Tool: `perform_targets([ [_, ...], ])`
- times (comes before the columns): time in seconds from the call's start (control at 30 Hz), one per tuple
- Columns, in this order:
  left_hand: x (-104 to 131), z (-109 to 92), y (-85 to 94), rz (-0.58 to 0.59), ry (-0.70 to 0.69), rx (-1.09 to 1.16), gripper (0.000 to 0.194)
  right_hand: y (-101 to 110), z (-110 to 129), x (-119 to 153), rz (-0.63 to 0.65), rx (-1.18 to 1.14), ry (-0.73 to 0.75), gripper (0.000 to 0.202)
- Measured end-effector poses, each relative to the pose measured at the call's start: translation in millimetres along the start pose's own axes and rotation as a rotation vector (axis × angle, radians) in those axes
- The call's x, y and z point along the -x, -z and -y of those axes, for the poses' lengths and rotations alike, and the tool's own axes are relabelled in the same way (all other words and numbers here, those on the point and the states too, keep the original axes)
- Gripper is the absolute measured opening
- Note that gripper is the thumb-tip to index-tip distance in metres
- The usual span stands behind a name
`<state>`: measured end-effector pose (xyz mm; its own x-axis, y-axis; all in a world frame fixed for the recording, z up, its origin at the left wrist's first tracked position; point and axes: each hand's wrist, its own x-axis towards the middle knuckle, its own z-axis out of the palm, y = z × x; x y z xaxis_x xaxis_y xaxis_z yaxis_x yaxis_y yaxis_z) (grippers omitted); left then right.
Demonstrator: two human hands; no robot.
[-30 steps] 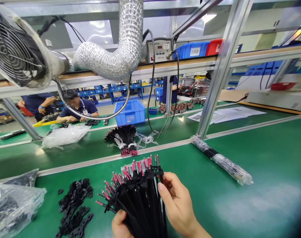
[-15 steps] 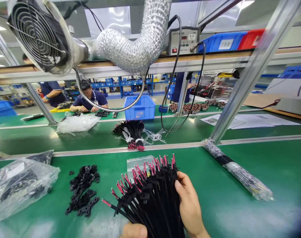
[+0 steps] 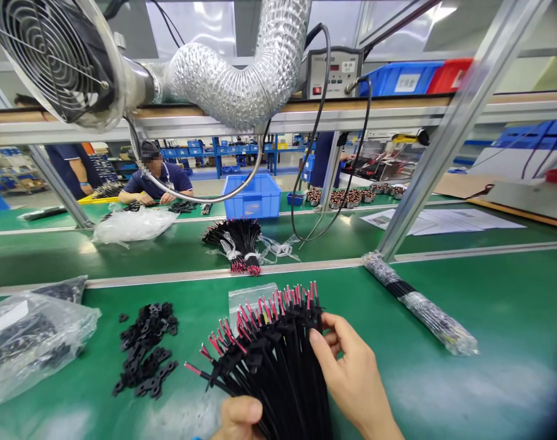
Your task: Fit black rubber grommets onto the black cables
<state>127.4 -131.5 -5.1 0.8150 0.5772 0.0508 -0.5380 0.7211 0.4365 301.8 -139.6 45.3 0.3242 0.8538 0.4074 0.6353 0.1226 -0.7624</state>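
Observation:
A fanned bundle of black cables (image 3: 291,373) with stripped red-and-white wire ends rises from the bottom of the view. Small black clips sit on the cables just below those ends. My left hand (image 3: 241,417) grips the bundle low on its left side, thumb across the front; its other fingers are hidden. At the upper right edge, my right hand (image 3: 351,370) has thumb and fingers closed on an outer cable near its clip. A pile of loose black clips (image 3: 146,345) lies on the green table to the left. Behind the bundle is a flat clear zip bag (image 3: 241,300).
A clear plastic bag of dark parts (image 3: 40,339) lies far left; a long wrapped cable bundle (image 3: 420,305) is at right. Tied cable bundles (image 3: 236,241) and a blue bin (image 3: 253,197) stand beyond the rail. Overhead hangs a silver duct (image 3: 232,82). A co-worker (image 3: 161,177) sits opposite.
The whole view has shifted slightly, with things sitting a little further left. My right hand's fingers have curled more at the bundle's edge, while the left keeps its grip.

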Motion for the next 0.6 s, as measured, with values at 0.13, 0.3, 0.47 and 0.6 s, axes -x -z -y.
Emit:
perform_targets([
  [0.13,-1,5,3.3,-0.066,-0.080,-0.001,0.044,-9,-6,10,0.045,-0.015,0.004,0.042],
  [0.3,-2,7,10.9,-0.154,-0.078,0.061,0.042,-22,-19,16,0.154,0.013,-0.082,0.058],
  [0.47,-5,9,6.9,-0.158,-0.127,0.070,0.048,-25,-34,27,0.325,-0.058,-0.200,0.071],
  [0.6,0,11,5.1,-0.070,-0.095,0.031,0.053,-22,-57,50,0.481,-0.340,-0.251,0.081],
])
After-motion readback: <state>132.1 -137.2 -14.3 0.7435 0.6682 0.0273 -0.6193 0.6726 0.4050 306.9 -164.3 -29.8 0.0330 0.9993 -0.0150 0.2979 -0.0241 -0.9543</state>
